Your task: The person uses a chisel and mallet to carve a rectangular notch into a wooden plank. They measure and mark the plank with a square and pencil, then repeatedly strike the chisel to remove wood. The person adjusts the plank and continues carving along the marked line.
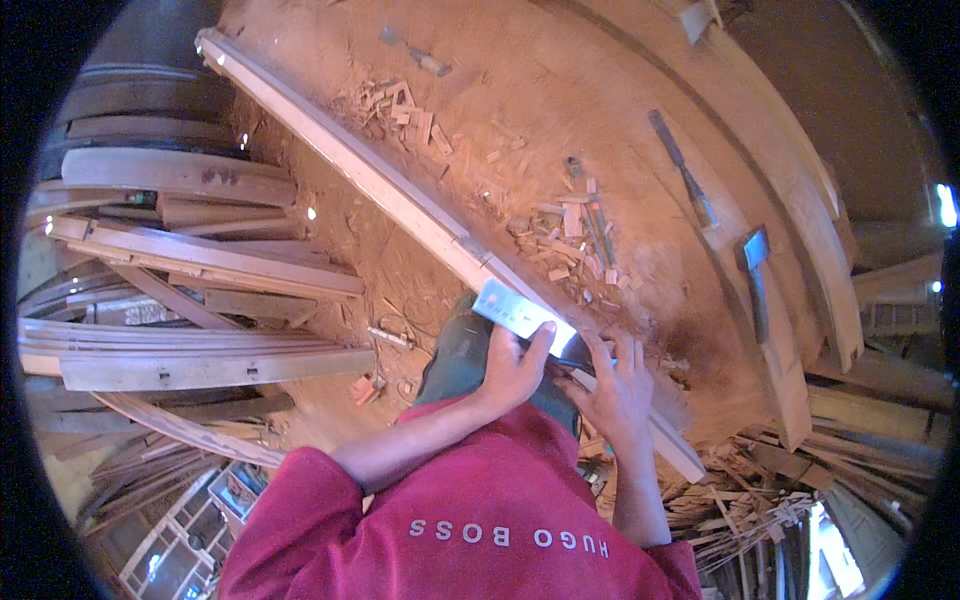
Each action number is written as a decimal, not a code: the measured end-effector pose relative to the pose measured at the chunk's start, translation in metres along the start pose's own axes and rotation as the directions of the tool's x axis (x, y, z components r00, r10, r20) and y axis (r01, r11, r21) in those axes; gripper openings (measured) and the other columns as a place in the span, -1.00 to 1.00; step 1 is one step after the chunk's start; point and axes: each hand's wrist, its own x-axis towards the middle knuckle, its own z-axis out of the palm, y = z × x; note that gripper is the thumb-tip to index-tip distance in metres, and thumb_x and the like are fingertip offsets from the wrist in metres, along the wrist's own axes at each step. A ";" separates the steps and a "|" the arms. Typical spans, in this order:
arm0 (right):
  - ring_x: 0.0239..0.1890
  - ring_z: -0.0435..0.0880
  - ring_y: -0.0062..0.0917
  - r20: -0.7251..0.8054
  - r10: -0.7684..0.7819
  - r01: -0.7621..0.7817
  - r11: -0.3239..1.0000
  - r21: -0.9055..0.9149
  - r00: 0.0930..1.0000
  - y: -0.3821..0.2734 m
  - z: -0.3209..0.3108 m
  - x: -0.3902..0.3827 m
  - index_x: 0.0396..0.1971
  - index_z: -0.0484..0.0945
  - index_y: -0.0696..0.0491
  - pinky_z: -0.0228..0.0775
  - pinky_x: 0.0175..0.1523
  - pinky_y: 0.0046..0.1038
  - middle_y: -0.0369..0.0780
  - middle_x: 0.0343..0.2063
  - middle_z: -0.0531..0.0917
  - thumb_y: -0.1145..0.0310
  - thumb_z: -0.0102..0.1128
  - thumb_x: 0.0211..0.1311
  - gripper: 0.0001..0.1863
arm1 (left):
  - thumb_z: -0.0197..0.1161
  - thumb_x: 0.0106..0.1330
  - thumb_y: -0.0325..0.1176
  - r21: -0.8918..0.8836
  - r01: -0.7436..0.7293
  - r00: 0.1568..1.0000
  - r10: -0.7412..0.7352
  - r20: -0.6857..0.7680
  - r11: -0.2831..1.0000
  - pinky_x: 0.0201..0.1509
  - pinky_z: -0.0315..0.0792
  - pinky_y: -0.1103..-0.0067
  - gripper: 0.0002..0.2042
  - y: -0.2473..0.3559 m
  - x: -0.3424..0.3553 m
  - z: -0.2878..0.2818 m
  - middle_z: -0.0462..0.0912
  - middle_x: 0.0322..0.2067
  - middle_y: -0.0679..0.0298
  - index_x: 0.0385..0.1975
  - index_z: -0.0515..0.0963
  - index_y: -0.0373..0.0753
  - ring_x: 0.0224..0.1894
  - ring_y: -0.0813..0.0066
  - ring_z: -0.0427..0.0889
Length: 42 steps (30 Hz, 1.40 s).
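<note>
A flat, pale, shiny rectangular thing [520,315] with small print lies across my hands, above a long squared wooden beam [400,210]. My left hand [512,372] grips its near edge, the thumb pressed on its face. At its right end, which looks dark, the fingers of my right hand [618,390] are bent and close in on it. Whether this is a box, a packet or a phone I cannot make out. The beam runs slantwise from the far left, under the thing and my hands, to the near right.
Wood chips [575,230] litter the brown ground beyond the beam. A chisel [685,170] and a bladed tool with a long handle [757,280] lie at the right; another tool [418,52] lies far off. Stacked timbers [210,370] fill the left side. Curved planks [790,190] stand right.
</note>
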 end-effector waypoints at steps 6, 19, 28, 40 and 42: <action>-0.04 0.52 -0.10 -0.176 0.201 -0.176 0.974 0.145 0.964 0.007 0.027 -0.050 -0.06 0.54 0.05 0.43 -0.01 -0.21 -0.08 -0.18 0.60 0.44 0.41 -0.14 -0.49 | 0.45 0.18 -0.16 0.411 -0.218 0.653 -0.181 0.736 0.885 0.19 0.40 0.38 -0.51 0.048 0.038 -0.039 0.61 0.00 0.10 0.02 0.50 -0.30 0.06 0.32 0.56; -0.32 0.64 -0.28 -0.306 0.934 -0.608 0.352 0.711 0.183 -0.115 0.203 -0.128 -0.17 0.53 0.17 0.44 -0.19 -0.28 -0.06 -0.37 0.65 0.16 0.19 0.34 -0.66 | 0.57 -0.17 -0.12 0.391 -0.871 0.444 -0.136 0.886 -0.298 0.31 0.20 0.14 -0.09 0.022 0.265 -0.248 0.42 0.11 0.18 0.29 0.26 -0.04 0.21 0.15 0.37; -0.44 0.45 -0.68 -0.200 0.970 -0.457 0.117 0.882 -0.137 -0.214 0.293 -0.150 -0.22 0.56 0.15 0.33 -0.31 -0.58 -0.34 -0.49 0.55 0.22 0.25 0.33 -0.73 | 0.40 -0.09 -0.37 0.334 -0.915 0.398 -0.372 0.839 -0.227 -0.16 0.54 0.13 -0.44 0.026 0.303 -0.237 0.64 -0.24 0.02 0.00 0.41 -0.10 -0.15 -0.06 0.64; -0.47 0.42 -0.65 -0.059 0.959 -0.377 -0.052 0.925 -0.278 -0.268 0.334 -0.157 -0.14 0.55 0.19 0.31 -0.35 -0.53 -0.31 -0.51 0.51 0.22 0.27 0.30 -0.67 | 0.49 -0.25 -0.17 0.325 -0.943 0.207 -0.624 0.753 0.079 0.02 0.51 0.27 -0.35 0.024 0.264 -0.161 0.69 -0.16 0.06 -0.01 0.56 -0.16 -0.07 0.06 0.65; -0.47 0.42 -0.66 -0.080 0.964 -0.387 -0.026 0.922 -0.255 -0.270 0.338 -0.154 -0.14 0.55 0.19 0.30 -0.35 -0.53 -0.30 -0.51 0.52 0.23 0.27 0.30 -0.67 | 0.51 -0.27 -0.17 0.263 -0.956 0.135 -0.596 0.792 0.133 0.02 0.51 0.27 -0.34 -0.004 0.272 -0.148 0.68 -0.16 0.05 -0.02 0.56 -0.17 -0.07 0.05 0.65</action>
